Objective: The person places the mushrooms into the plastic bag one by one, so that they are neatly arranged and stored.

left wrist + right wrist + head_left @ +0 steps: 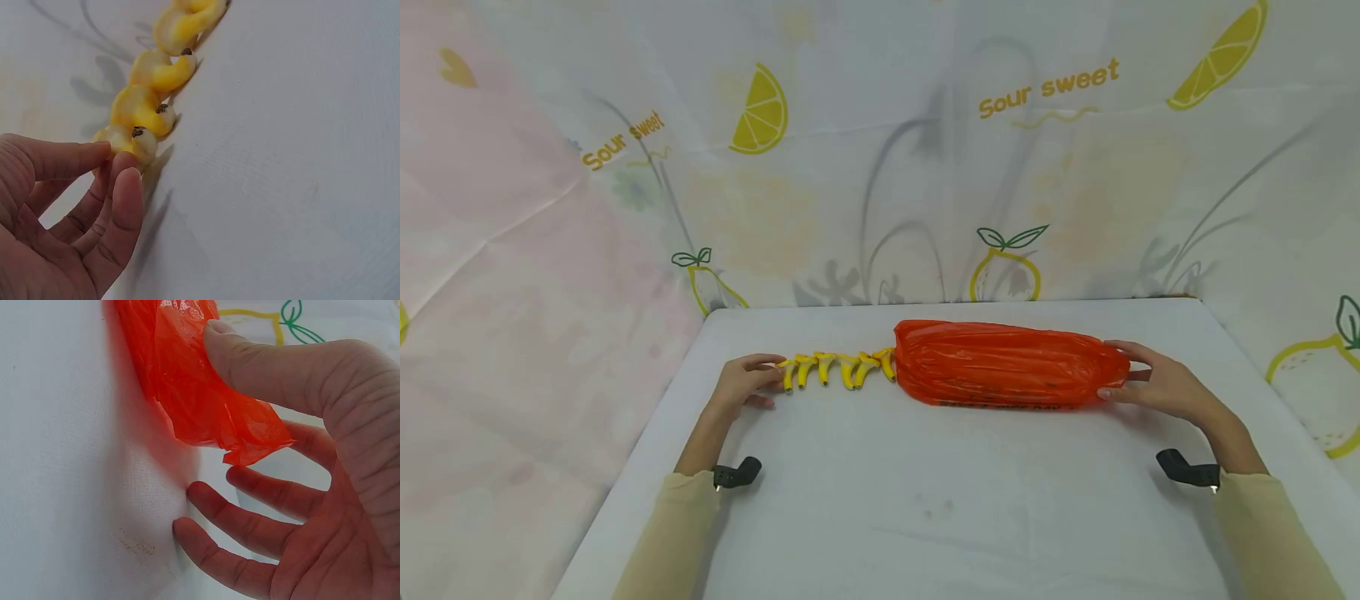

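Though between hands [741, 387] [1168, 387], bag [1007, 367] against right.

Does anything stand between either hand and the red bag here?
Between the left hand and the bag, yes: the row of bananas, running from that hand to the bag's left end. Nothing visible stands between the right hand and the bag; it touches the bag's right end.

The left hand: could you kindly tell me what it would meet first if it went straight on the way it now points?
The left hand would first meet the leftmost small banana, right at its fingers; whether they already touch is hard to judge.
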A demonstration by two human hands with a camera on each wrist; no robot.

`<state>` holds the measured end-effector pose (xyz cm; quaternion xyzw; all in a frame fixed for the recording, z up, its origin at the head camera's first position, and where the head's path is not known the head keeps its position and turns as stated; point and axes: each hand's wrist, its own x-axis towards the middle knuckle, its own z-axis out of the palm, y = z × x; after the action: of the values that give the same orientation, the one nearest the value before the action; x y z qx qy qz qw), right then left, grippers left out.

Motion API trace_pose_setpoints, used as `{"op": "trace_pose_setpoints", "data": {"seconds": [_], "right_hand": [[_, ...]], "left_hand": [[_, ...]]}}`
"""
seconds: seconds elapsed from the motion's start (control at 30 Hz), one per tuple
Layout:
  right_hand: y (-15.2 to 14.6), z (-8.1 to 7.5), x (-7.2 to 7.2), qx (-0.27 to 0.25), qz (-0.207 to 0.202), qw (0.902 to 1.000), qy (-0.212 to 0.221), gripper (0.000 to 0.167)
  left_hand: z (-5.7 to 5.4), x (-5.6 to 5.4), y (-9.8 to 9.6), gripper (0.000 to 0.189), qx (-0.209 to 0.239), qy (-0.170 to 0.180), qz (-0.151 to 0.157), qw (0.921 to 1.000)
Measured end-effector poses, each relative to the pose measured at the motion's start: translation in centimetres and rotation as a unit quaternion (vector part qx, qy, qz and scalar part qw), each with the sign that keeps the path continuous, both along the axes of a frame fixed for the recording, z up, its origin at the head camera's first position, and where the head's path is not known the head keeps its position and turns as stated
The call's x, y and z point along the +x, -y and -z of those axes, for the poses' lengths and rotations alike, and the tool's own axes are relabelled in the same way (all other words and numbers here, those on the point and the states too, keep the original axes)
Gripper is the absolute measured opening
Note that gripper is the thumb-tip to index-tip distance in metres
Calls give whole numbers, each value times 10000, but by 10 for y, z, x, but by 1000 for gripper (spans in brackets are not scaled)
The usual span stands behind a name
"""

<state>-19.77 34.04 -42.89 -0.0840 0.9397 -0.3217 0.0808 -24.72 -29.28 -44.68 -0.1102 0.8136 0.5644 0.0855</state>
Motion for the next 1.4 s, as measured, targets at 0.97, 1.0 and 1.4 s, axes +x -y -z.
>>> {"op": "trace_pose_setpoints", "data": {"seconds": [0.97, 1.0, 1.4], "right_hand": [[2, -1, 3, -55, 12, 10000, 11, 90], [2, -1, 3, -66, 10, 10000, 16, 90], [0, 2, 2, -78, 16, 10000, -20, 90]], "left_hand": [[-35, 13, -37, 45, 722, -558, 737, 9931], [-36, 12, -41, 45, 772, -569, 770, 9924], [-31, 1, -86, 34, 976, -596, 1036, 9880]]}}
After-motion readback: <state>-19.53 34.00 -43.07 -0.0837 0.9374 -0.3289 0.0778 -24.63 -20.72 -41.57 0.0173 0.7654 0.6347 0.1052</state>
